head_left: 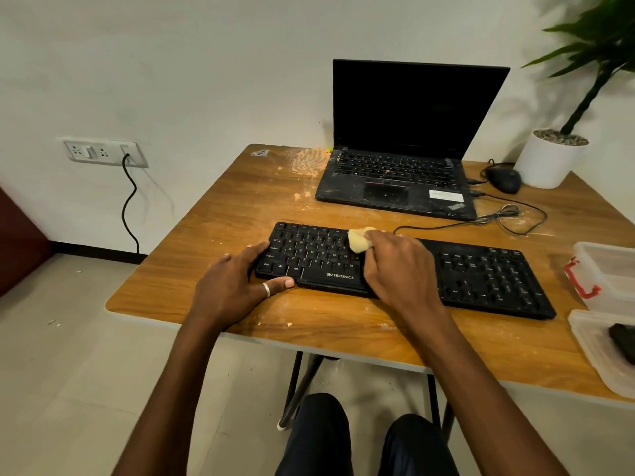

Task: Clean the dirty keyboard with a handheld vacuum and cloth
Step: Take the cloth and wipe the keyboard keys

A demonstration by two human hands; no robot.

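Right in the middle of the frame, the black keyboard (481, 276) lies slantwise across the wooden table (240, 207), its near edge close to the table's front. The left hand (237, 280) braces its left end: fingers are stretched out fairly straight against the side of the board and the thumb is flat along the front edge, with a silver ring (266, 289) on it. Nothing is gripped there, it just presses.

The right hand (395, 266) sits over the centre of the keys, fingers curled round a small yellowish cloth (359, 240). The wad pokes out past the fingertips and touches the upper letter rows.

Pale dust and crumbs speckle the tabletop, thickest in an orange smear beside the laptop (405, 159) in the upper middle. The laptop is open, its screen dark and its deck dusty too. To its right are a black mouse (504, 179) and a white plant pot (546, 159), with cables looping toward the keyboard.

At the right edge are two clear plastic containers (608, 269); the lower one holds something dark, cut off by the frame, and I can't tell what it is. On the wall at upper left, a socket plate (103, 152) has a black cord hanging from it.
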